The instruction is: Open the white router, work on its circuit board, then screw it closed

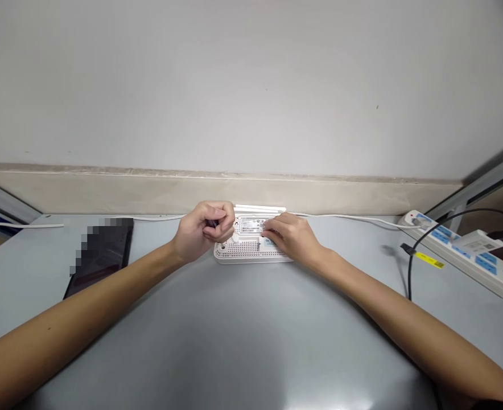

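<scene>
A white Wi-Fi router [238, 254] lies near the wall with its vented, labelled side up and its white antennas [260, 209] along the back. My right hand [292, 236] is on its right part, fingers bent and pressed against it beside the printed label [251, 225]. At the router's left end, my left hand [206, 230] is closed in a fist just above the casing. Something dark shows between its fingers, too small to name. A small round white piece [235, 238] sits beside that fist on the router.
To the left, a black tablet-like device [102, 250] lies partly pixelated. A white power strip [469, 253] at the right carries a white adapter [477, 244] and a black cable [410, 273] with a yellow tag [429, 260]. White cable [354, 217] runs along the wall above the grey table [217, 341].
</scene>
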Motion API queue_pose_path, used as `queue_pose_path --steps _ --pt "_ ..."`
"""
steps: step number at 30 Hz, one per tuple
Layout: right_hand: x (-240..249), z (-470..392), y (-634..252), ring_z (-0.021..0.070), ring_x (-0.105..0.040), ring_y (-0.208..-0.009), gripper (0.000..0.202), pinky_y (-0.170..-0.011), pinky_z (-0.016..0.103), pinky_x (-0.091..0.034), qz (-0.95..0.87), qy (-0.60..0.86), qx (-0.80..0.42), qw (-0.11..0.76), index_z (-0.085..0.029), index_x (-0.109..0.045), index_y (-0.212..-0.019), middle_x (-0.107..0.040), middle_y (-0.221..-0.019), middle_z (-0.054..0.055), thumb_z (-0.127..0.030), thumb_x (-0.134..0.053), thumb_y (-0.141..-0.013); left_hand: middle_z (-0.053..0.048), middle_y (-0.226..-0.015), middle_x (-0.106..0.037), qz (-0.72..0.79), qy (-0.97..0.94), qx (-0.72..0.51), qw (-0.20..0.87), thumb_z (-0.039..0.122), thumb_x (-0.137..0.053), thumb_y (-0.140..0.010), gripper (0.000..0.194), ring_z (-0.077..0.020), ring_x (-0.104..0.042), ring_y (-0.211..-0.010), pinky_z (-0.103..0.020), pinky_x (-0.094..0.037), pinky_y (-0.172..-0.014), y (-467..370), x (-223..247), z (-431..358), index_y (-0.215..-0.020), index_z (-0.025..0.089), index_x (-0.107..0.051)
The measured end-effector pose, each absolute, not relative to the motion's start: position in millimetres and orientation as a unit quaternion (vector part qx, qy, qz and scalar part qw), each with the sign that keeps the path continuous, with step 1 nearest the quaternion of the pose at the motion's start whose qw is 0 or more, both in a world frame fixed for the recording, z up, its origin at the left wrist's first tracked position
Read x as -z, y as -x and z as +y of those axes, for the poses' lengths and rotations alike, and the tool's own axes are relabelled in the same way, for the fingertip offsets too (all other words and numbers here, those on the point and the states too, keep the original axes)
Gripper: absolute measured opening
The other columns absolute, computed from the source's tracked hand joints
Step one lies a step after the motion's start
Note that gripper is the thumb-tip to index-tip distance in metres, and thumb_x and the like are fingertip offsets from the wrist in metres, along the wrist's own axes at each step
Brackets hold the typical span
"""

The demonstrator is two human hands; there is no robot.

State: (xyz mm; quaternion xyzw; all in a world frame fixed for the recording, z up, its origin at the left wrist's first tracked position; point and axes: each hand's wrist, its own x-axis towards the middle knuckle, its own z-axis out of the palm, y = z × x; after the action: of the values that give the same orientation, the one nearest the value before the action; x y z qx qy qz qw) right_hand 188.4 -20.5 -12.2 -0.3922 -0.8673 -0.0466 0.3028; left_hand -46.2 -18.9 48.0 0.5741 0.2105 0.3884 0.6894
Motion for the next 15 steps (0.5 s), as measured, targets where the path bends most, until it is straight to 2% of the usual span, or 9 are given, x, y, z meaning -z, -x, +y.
queue_pose_path --steps 15 --pt "11.5 -22.3 -187.2 0.0169 -0.057 -0.071 0.021 -0.066 0.028 -0.041 -0.864 0.392 0.047 0.312 -0.016 -0.066 -0.081 -0.067 -0.076 0.006 -0.025 -0.054 -0.095 0.006 -0.045 -0.018 0.229 -0.601 -0.376 0.667 0.023 -0.048 -0.08 0.024 -0.0077 -0.017 -0.044 -0.024 -0.016 -0.046 44.1 -45.8 -23.4 -0.058 0.016 -0.05"
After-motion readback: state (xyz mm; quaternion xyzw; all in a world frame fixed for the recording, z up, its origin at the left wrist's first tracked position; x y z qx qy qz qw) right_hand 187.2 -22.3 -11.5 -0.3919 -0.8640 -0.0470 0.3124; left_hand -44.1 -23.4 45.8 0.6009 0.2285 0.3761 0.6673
